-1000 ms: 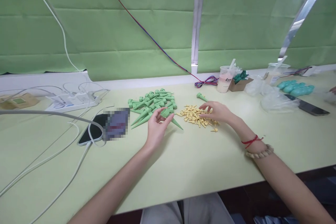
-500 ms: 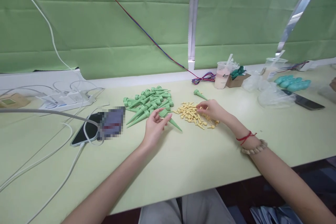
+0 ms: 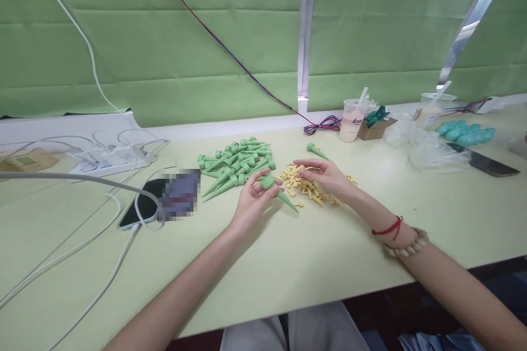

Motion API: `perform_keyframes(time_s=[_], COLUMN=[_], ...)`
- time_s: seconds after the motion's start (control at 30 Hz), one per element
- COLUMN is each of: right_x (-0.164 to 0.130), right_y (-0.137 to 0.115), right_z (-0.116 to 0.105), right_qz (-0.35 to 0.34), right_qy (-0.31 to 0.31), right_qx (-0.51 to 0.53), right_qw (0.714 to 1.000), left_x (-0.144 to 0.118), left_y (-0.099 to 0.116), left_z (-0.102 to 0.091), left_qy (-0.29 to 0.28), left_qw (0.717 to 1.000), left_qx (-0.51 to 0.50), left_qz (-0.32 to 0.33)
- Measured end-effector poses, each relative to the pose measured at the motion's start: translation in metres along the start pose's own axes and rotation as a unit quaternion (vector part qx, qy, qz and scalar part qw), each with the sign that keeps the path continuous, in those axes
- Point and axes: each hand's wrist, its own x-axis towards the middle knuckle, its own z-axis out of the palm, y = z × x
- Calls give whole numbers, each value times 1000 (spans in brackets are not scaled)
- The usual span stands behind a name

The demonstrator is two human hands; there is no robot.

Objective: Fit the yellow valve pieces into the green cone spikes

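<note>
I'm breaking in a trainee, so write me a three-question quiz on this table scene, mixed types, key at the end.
1. What does the left grip hold?
2. True or false: the yellow pieces lie to the left of the pile of green spikes, as the person sees it.
3. Which of these is nearest the right grip?
a) the white power strip
b) the yellow pieces
c) the drink cup with the pink contents

Key:
1. A single green spike, its pointed end slanting down to the right.
2. False; they lie to its right.
3. b
</note>
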Motion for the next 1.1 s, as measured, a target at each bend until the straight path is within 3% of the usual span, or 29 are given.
perform_keyframes(time_s=[0.2,0.33,0.63,0.9,0.93,1.0,1.03,1.1], right_x=[-13,-18,-24,-17,-16,-17,-18,-21], right_y=[-8,-16,-25,-18,-19,-25,-28,-33], right_z=[22,24,24,19,15,6,2,-4], right_qz=[-56,-85,-166,-100,-85,-33,11,103], right_qy=[15,19,52,107,86,-26,-120,-321], right_qx=[60,53,-9,68,62,28,5,-30], right_qw=[996,995,985,987,991,999,993,941], left_x=[-6,-8,-10,-10,-9,-7,-6,-4], left_y=[5,8,9,17,16,14,12,11], left_z=[3,3,2,3,2,1,0,-1], left_qy=[-37,-49,-91,0,3,10,18,29], left_qw=[998,995,991,999,999,1000,1000,1000], left_qx=[-48,-69,-87,9,5,-6,-6,1], left_qz=[-27,-57,-52,-38,-37,-29,-21,-6])
